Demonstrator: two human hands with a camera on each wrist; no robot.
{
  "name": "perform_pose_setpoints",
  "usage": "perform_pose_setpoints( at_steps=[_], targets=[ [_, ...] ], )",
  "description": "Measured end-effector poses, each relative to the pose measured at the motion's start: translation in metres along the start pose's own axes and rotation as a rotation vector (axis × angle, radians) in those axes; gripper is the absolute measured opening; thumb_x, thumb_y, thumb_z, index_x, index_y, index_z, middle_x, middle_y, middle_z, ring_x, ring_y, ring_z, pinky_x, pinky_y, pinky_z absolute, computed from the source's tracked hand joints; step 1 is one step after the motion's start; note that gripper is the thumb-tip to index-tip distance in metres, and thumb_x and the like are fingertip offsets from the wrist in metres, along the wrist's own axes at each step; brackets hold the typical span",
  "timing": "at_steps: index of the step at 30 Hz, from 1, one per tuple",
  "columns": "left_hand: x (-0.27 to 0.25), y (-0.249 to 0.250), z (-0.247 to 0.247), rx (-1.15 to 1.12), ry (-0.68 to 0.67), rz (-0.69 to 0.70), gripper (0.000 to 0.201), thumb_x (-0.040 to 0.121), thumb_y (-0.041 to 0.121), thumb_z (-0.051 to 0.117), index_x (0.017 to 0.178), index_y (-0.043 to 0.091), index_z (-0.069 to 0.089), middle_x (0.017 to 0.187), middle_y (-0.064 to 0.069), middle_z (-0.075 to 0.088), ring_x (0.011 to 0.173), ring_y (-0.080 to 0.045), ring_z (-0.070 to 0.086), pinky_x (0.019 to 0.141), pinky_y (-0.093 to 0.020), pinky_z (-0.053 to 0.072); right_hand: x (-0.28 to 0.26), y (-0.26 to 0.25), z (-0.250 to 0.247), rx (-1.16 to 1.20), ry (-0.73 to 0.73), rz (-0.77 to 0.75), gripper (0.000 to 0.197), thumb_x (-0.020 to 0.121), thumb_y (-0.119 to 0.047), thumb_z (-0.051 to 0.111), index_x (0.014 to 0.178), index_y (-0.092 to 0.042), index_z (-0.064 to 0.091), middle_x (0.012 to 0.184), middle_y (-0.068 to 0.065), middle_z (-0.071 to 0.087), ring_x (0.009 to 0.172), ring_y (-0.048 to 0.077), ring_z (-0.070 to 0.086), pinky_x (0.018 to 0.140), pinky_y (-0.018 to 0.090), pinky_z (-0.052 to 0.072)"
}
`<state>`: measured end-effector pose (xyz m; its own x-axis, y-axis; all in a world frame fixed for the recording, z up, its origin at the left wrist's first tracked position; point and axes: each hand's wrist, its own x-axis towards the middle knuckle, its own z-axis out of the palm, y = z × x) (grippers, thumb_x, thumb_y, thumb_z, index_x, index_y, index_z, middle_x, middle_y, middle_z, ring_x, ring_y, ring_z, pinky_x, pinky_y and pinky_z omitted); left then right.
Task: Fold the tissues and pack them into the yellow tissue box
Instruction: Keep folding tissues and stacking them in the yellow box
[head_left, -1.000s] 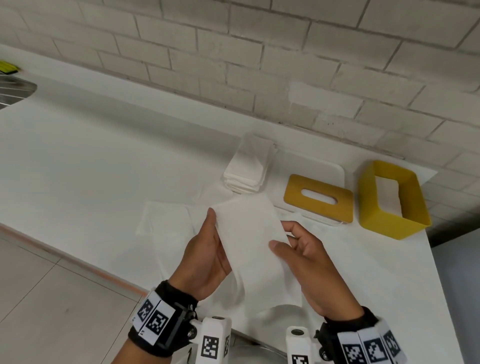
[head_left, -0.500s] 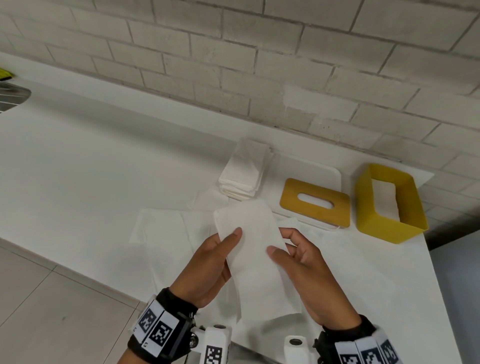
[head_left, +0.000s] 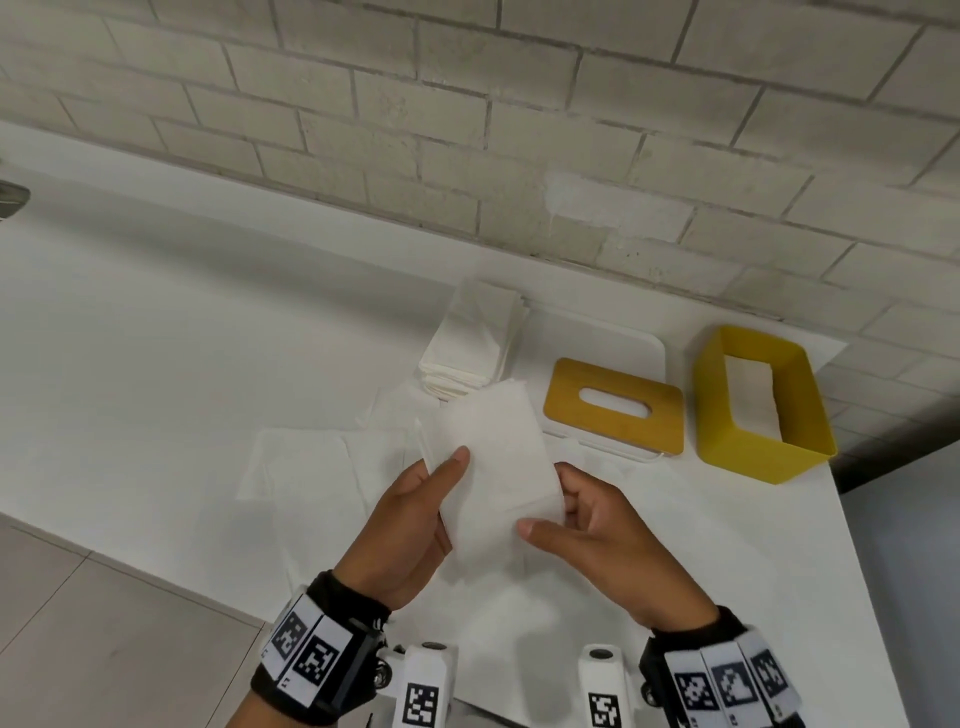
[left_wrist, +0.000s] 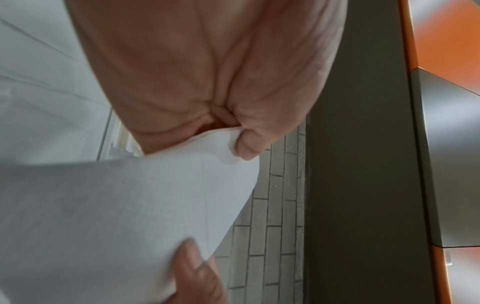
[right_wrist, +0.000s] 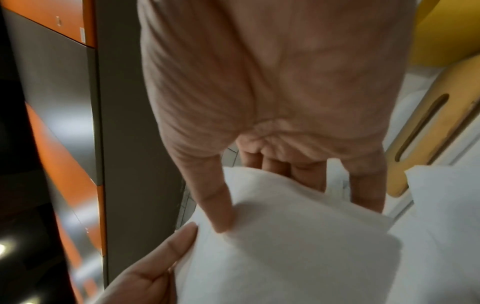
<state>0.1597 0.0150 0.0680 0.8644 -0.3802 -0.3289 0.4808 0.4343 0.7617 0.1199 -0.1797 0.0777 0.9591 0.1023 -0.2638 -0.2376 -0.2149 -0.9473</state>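
No readable text, brands or numbers showed anywhere. The only markings were black-and-white square fiducial codes on the wrist bands (head_left: 306, 657) and on the two white camera mounts (head_left: 423, 691) just beside them; those carried no letters or digits.

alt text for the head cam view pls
Two hands, left hand and right hand, hold a folded white tissue above a white counter. Behind lie a tissue stack, a yellow slotted lid and an open yellow tissue box.
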Motion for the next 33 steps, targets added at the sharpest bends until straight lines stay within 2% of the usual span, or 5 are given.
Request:
perform_pose_setpoints(
  at_steps=[3, 12, 20, 27, 33],
  targets=[
    [0.003, 0.003, -0.007, -0.016, 0.025, 0.136, 0.038, 0.094, 0.022, 0.057, 0.131, 0.016, 0.066, 0.127, -0.008, 0.073, 0.118, -0.023, 0.07, 0.098, -0.037, 0.058, 0.001, -0.003, -0.013, -0.123, 0.039, -0.041, 0.018, 0.094, -0.01, 0.069, 0.109, -0.019, 0.07, 0.108, 0.0, 0.077, 0.102, 0.021, 0.073, 0.097, 0.051, 0.055],
    [0.026, -0.021, -0.055, 1.016, 0.175, 0.358, 0.038, 0.09, 0.017, 0.077, 0.114, 0.043, 0.065, 0.09, 0.025, 0.068, 0.085, -0.004, 0.07, 0.088, -0.022, 0.057, 0.017, 0.014, -0.034, -0.835, 0.084, -0.131, 0.013, 0.093, -0.022, 0.064, 0.101, -0.032, 0.062, 0.095, -0.013, 0.066, 0.09, 0.005, 0.061, 0.081, 0.026, 0.05],
    [0.032, -0.043, -0.061, 1.119, 0.09, 0.353, 0.043, 0.09, 0.017, 0.077, 0.122, 0.041, 0.064, 0.103, 0.019, 0.07, 0.099, 0.006, 0.065, 0.094, -0.009, 0.05, 0.025, 0.046, -0.025, -1.018, 0.012, -0.016, 0.023, 0.099, -0.029, 0.055, 0.122, -0.032, 0.056, 0.115, -0.013, 0.064, 0.109, 0.011, 0.061, 0.091, 0.033, 0.05],
    [0.032, -0.041, -0.058, 1.161, 0.109, 0.44, 0.034, 0.093, 0.011, 0.073, 0.118, 0.035, 0.071, 0.091, 0.042, 0.064, 0.092, 0.008, 0.064, 0.09, -0.008, 0.05, 0.025, 0.034, -0.016, -1.08, 0.031, -0.072, 0.028, 0.103, -0.028, 0.046, 0.128, -0.036, 0.055, 0.114, -0.011, 0.063, 0.106, 0.012, 0.06, 0.083, 0.027, 0.049],
    [0.031, -0.037, -0.063, 1.094, 0.072, 0.444, 0.041, 0.09, 0.01, 0.076, 0.119, 0.037, 0.069, 0.104, 0.025, 0.074, 0.101, 0.0, 0.07, 0.094, -0.016, 0.052, 0.023, 0.03, -0.01, -1.068, 0.045, -0.046, 0.025, 0.102, -0.032, 0.05, 0.127, -0.037, 0.051, 0.115, -0.014, 0.06, 0.103, 0.007, 0.06, 0.079, 0.023, 0.046]
  ],
)
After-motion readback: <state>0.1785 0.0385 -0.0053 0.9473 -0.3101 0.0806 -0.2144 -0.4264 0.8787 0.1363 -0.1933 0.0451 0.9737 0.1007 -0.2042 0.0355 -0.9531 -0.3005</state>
